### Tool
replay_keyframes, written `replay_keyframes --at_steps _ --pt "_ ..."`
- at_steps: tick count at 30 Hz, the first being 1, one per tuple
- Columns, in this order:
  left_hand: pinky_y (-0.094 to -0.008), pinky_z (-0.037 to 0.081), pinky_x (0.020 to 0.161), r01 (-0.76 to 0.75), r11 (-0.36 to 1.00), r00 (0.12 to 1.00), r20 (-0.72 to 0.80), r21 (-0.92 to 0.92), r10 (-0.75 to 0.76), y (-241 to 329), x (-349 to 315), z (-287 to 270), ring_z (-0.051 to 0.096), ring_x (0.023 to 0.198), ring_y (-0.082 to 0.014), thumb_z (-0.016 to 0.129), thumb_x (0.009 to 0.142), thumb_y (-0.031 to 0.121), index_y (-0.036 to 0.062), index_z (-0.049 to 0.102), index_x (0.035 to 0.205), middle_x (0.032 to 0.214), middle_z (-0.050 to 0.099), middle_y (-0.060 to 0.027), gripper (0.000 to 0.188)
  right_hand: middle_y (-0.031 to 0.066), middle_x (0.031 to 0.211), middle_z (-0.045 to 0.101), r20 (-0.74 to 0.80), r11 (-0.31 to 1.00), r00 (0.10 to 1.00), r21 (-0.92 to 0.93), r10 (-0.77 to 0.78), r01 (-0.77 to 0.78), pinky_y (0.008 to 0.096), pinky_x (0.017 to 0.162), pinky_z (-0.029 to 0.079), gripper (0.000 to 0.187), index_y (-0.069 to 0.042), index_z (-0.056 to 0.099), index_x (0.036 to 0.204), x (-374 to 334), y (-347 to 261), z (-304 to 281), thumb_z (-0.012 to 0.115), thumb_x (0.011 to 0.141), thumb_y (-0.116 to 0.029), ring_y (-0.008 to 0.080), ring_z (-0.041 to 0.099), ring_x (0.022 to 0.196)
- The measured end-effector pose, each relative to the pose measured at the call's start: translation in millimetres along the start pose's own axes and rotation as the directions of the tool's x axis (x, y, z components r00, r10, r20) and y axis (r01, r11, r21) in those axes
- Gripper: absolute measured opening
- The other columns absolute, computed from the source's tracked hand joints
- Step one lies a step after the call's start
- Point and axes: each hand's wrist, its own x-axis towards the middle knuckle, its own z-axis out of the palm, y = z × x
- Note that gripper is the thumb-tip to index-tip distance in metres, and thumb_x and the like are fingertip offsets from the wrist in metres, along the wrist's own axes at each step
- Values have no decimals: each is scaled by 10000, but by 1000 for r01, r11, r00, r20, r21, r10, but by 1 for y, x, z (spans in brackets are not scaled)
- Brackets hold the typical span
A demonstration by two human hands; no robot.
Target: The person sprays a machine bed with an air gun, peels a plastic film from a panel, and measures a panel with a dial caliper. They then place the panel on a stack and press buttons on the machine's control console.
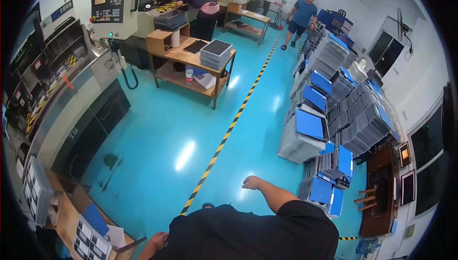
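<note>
My right hand [251, 182] hangs out in front of my body over the blue floor, its fingers loosely curled and nothing showing in them. Low at the left, beside my black shirt, is my left hand [158, 239]; most of its fingers are hidden, and no object shows in it. The nearest thing to it is a wooden bench [67, 222] bearing a black-and-white partitioned tray [90, 241], a blue sheet [96, 218] and white paper [115, 235]. A stack of trays [37, 191] stands farther along that bench.
Stacked grey trays with blue sheets [310, 124] line the right side. A yellow-black floor stripe [222, 141] runs ahead. Machines [114, 7] stand at the left, near a wooden table [183, 56]. One person [304, 14] faces me up the aisle; another [198, 0] bends at a machine.
</note>
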Motion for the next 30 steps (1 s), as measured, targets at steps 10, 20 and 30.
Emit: replay_keyframes --at_steps 10,20,30 --pt "-310 427 598 69 985 986 159 -159 -43 166 132 -3 553 741 -154 554 948 496 89 647 974 835 622 -22 419 65 805 669 270 971 957 178 110 -162 352 558 508 366 -68 702 907 71 4 -53 676 827 -425 195 612 682" --pt "-421 502 820 201 944 978 109 -262 -178 414 198 -197 601 982 -251 583 933 474 73 599 1064 1061 606 -71 423 101 867 730 -47 913 975 363 217 -185 361 713 549 423 -38 729 986 188 -38 -149 721 796 -417 211 675 735" --pt "-494 488 891 151 982 988 -4 -110 -152 559 271 -195 562 1111 -298 648 900 405 101 522 1257 1231 570 -101 486 101 1001 673 421 901 867 212 265 -379 413 666 558 447 -88 680 1110 284 34 -195 590 878 -459 272 650 775"
